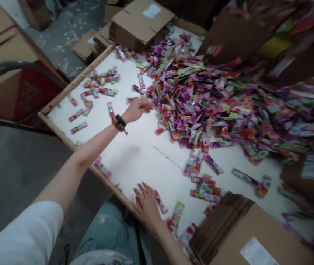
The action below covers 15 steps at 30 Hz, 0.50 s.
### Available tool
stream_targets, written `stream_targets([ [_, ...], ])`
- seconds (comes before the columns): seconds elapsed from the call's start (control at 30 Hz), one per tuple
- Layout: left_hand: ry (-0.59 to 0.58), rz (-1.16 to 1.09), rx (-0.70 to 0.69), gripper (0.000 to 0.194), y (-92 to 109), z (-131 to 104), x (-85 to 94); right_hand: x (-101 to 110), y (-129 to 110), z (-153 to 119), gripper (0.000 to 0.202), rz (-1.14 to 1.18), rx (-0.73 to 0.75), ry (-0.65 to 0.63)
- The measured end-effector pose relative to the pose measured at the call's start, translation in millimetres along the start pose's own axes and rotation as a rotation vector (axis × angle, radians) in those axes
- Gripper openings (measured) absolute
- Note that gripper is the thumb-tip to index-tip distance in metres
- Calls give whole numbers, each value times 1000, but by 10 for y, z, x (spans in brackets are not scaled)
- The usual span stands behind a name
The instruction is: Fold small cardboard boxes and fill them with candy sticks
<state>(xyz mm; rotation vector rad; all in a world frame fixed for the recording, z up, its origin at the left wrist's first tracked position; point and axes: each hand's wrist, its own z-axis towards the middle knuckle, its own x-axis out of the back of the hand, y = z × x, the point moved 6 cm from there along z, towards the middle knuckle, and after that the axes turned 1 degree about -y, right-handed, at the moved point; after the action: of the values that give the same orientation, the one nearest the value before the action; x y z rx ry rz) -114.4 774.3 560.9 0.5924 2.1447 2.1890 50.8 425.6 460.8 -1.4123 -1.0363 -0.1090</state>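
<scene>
My left hand point(137, 109), with a dark watch and a beaded bracelet point(119, 123) at the wrist, reaches over the white tabletop point(140, 147) to the left edge of a big heap of small, colourful plastic sachets point(190, 99). Its fingers are loosely bent and apart, with nothing visible in them. Near the front wooden rim, my right hand point(147, 202) lies open on the table, fingers spread. Just beside it lies a narrow red-pink sachet point(160, 201), and a green one point(178, 215) is a little further right.
Loose sachets point(101, 82) are scattered on the table's left part. Flat cardboard stacks stand at the far corner point(140, 22) and front right point(251, 232). A tilted carton point(237, 33) is behind the heap. A wooden rim point(71, 82) borders the table. Large boxes point(4, 48) stand left.
</scene>
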Motion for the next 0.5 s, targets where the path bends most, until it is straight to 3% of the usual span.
stream_targets([
  [0.1, 206, -145, 41, 25, 164, -1516, 162, -372, -496, -149, 41, 44, 84, -9],
  [0.23, 784, -325, 448, 28, -70, -4073, 126, -516, -1067, -42, 34, 153, 193, -73],
  [0.3, 1043, -408, 643, 34, -186, -5373, -129, -695, -1475, 3, 33, 172, 254, -208],
  [0.37, 1228, -472, 804, 37, -190, -6543, -523, -1042, -1987, -40, 33, 172, 344, -380],
  [0.43, 1383, -554, 862, 38, -89, -7520, -949, -1591, -2552, -201, 33, 181, 463, -570],
  [0.5, 1571, -587, 874, 41, 56, -8369, -1306, -2352, -3094, -508, 30, 198, 584, -794],
])
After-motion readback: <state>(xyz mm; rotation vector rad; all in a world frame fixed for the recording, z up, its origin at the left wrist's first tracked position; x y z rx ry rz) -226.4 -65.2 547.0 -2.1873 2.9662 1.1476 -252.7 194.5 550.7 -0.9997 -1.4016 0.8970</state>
